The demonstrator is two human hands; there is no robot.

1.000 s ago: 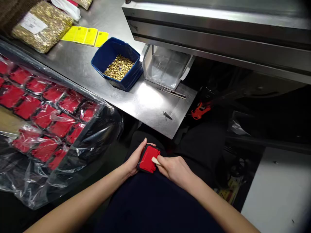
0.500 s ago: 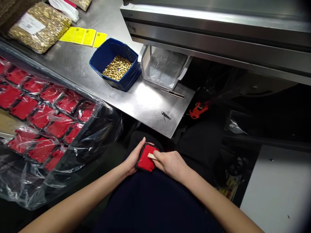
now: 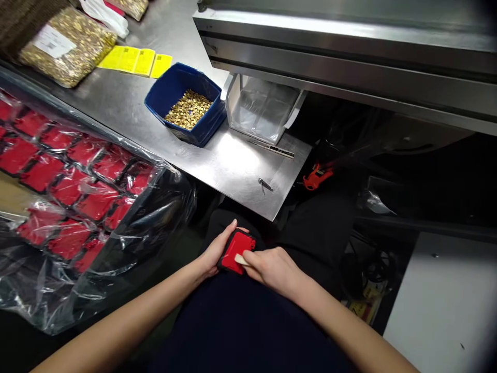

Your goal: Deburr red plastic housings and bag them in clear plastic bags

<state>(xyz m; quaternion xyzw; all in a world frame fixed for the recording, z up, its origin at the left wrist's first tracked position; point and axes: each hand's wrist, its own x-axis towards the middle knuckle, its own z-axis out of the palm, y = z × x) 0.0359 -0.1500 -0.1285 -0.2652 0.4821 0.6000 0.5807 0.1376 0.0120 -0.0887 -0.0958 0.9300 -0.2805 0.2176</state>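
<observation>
Above my lap, my left hand (image 3: 217, 253) grips a red plastic part with a black rim (image 3: 237, 247) along its left side, thumb up along the edge. My right hand (image 3: 268, 265) pinches a flat, pale stick (image 3: 239, 259) between thumb and fingers. The stick's tip lies over the lower right area of the red face; whether it presses on it I cannot tell. My right fingers hide the rest of the stick and the part's right edge.
At left, a plastic-lined crate (image 3: 116, 228) holds several similar red parts. A metal table (image 3: 233, 178) carries a blue bin (image 3: 202, 132) of brass pieces, a clear-bag tray (image 3: 229, 98), a nail clipper (image 3: 265, 184), a thin cutter (image 3: 275, 150) and yellow labels (image 3: 143, 62).
The stick's tip has moved down across the red face with my right hand. My left hand and the red part have shifted slightly to the right.
</observation>
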